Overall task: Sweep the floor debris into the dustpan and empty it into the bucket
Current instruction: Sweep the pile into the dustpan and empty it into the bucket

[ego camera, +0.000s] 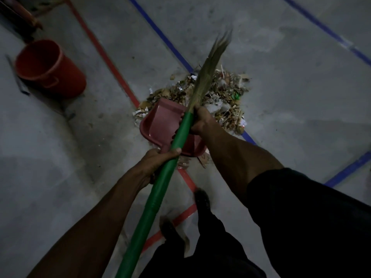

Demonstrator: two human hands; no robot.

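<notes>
Nearest me, lower centre of the frame, my left hand (158,163) is curled round the dustpan's stub handle, thumb lying over the green broom handle (158,193) that crosses it; just above, at mid-frame, my right hand (200,121) is clenched on the broom (208,73) where the green tube meets the grass bristles, which look raised and blurred. The pink dustpan (160,121) sits tilted, its open lip at the near edge of the debris pile (224,93), centre of the frame, on the concrete floor (281,57); the pan looks unfilled. To do this well, I judge, I should press the lip flat against the floor, then draw short strokes toward it; the red bucket (46,69) waits upper left, well apart.
</notes>
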